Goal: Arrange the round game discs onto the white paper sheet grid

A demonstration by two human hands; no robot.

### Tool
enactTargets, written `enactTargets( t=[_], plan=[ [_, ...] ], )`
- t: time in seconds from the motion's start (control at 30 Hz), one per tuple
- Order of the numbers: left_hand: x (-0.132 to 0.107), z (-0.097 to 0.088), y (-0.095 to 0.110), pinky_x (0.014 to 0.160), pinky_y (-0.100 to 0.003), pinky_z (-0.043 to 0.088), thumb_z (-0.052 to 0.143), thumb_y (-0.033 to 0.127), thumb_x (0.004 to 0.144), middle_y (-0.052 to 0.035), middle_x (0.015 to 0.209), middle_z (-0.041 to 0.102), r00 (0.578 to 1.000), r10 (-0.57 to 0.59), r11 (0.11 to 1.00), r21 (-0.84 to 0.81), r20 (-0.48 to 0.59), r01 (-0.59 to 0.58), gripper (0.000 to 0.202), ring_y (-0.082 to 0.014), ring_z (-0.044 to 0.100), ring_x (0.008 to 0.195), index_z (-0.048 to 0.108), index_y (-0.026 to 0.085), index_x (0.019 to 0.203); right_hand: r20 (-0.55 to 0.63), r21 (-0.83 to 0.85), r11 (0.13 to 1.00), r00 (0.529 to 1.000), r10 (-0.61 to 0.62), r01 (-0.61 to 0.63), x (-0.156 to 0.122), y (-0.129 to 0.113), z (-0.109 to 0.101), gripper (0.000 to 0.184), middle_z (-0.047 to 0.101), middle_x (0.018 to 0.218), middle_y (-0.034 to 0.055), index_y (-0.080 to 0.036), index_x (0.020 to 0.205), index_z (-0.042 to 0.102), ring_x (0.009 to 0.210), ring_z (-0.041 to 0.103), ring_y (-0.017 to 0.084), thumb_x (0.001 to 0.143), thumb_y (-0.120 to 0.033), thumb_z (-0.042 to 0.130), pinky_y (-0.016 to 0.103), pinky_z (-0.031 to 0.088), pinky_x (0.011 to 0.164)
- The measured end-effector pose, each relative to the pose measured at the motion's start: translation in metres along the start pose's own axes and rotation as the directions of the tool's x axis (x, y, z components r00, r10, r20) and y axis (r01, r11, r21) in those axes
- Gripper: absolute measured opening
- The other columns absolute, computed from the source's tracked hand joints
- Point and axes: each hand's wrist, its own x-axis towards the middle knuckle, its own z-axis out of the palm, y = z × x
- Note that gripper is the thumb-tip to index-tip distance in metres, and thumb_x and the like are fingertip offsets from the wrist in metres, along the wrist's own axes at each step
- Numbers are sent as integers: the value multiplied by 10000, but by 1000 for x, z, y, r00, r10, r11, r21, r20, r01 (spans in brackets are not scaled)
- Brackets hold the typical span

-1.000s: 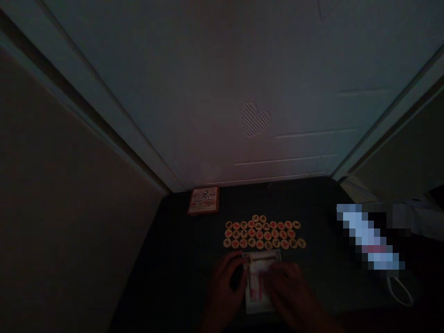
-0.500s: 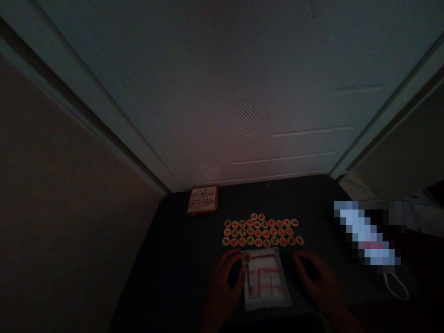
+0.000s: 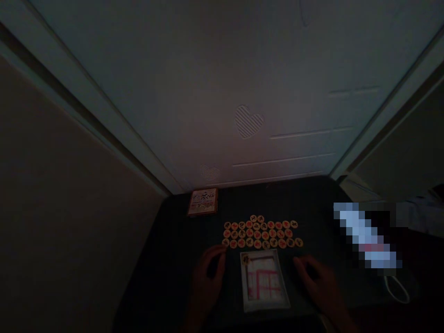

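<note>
Round wooden Chinese chess pieces (image 3: 257,234) with red and black characters lie in rows on the dark table. My left hand (image 3: 206,275) is closed at the fingertips on the near edge of the leftmost front-row piece (image 3: 225,242), which still lies on the table. Between my hands is a shallow white-rimmed box (image 3: 266,306), with red lines showing inside. One black-marked piece (image 3: 246,260) sits in its upper left corner. My right hand (image 3: 319,282) rests to the right of the box, fingers loosely curled, with nothing visible in them.
A flat printed box or lid (image 3: 203,202) lies at the table's back left. Behind the table (image 3: 159,259) rises a pale panel with embossed hearts (image 3: 249,122). A blurred-out pale object with a white cord loop (image 3: 396,287) is at the right. The light is dim.
My left hand has moved left, from the box's upper left corner to the front row's end, leaving a piece in that corner. My right hand has stayed beside the box.
</note>
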Motion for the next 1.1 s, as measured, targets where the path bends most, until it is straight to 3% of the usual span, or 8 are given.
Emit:
enactTargets(
  t=[0.13, 0.33, 0.7, 1.1],
  plan=[
    [10, -6, -17, 972, -475, 585, 600, 378, 948, -83, 1121, 734, 998, 65, 992, 103, 23, -67, 224, -253, 709, 1053, 720, 234, 1069, -2, -3, 1000, 1000, 0, 0, 2, -1, 0, 457, 748, 709, 30, -219, 778, 744, 645, 712, 191, 966, -579, 535, 237, 539, 583],
    [9, -1, -36, 994, -484, 567, 617, 337, 937, -78, 1166, 713, 994, 100, 976, 187, 54, -108, 204, -256, 690, 1098, 706, 251, 1098, 0, -38, 999, 1000, -7, 7, 2, 2, 2, 441, 774, 784, 34, -231, 824, 756, 700, 734, 201, 970, -580, 529, 253, 559, 636],
    [9, 3, -34, 994, -489, 559, 629, 302, 939, -72, 1178, 708, 991, 114, 961, 246, 67, -127, 213, -253, 676, 1113, 686, 249, 1136, 29, -31, 999, 999, -23, 24, 3, 1, 2, 439, 771, 777, 44, -225, 833, 747, 693, 723, 201, 985, -565, 514, 251, 553, 625],
    [10, 4, -40, 975, -468, 577, 635, 296, 940, -50, 1165, 716, 987, 154, 952, 259, 53, -162, 201, -257, 682, 1102, 695, 283, 1131, 33, -23, 999, 998, 45, -44, 3, 1, 2, 403, 769, 793, 24, -237, 843, 745, 720, 729, 200, 970, -556, 534, 257, 535, 655]
  ],
)
